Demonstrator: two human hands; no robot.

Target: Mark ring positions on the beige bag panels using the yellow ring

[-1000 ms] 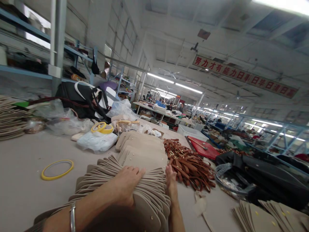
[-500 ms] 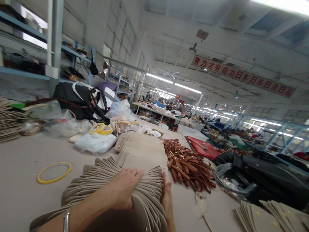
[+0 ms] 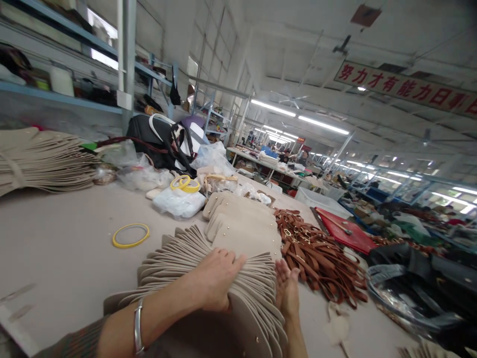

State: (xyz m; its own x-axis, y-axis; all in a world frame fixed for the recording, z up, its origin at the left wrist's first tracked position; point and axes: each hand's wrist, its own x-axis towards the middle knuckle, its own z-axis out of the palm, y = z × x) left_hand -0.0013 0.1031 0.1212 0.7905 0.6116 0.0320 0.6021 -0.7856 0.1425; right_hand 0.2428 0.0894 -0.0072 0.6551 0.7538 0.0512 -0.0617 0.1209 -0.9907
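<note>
In front of me a fanned stack of beige bag panels point(image 3: 257, 288), leather-like with rounded corners and small metal studs, stands on edge. My left hand point(image 3: 214, 278) lies across its top, with the fingers curled over the panel edges and a silver bangle on the wrist. At the stack's right side is my right hand point(image 3: 288, 288), palm towards the panels and fingers stretched out; whether it touches them I cannot tell. Just beyond, more beige panels point(image 3: 244, 219) lie overlapped in a row. To their right is a heap of brown straps point(image 3: 316, 258) with gold-coloured metal fittings.
A yellow tape roll point(image 3: 130, 235) lies on the table point(image 3: 74, 268) at left. Behind it are more yellow rolls point(image 3: 185, 183) on a plastic-wrapped packet point(image 3: 179, 203). A large panel bundle point(image 3: 48, 161) sits at far left; black bags point(image 3: 428, 293) and a red board point(image 3: 346, 231) are right.
The view has swung left, so everything sits further right in the picture. My right hand's fingers have spread outward beside the stack. My left hand keeps its place on the panels.
</note>
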